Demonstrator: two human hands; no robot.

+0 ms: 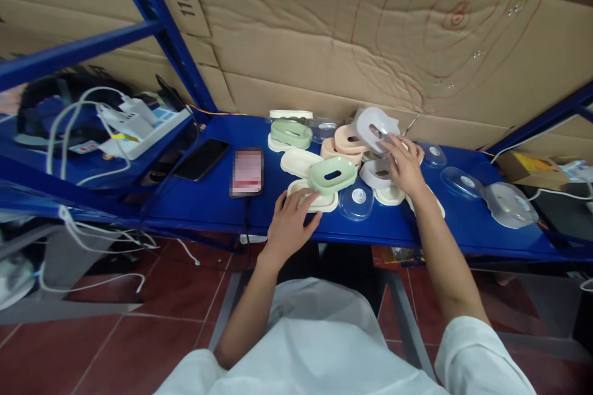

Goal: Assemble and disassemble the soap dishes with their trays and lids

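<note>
My right hand (406,163) grips the edge of a pale grey oval soap dish (372,124) with a slot in its middle, raised and tilted above the pile. My left hand (291,222) has its fingers apart and touches the left end of a cream oval tray (324,202) near the table's front edge. A light green soap dish (334,175) partly overlaps that tray. Peach dishes (347,137) sit stacked below the raised one, and a second grey dish (376,174) lies beneath my right hand. A clear lid (356,200) with a round sticker lies between my hands.
Another green dish (291,134) stands at the back left. More clear lids (461,182) and a stack of clear lids (509,205) lie on the right. A pixelated phone (247,171) and a black phone (202,159) lie left, near a power strip (148,133) with white cables.
</note>
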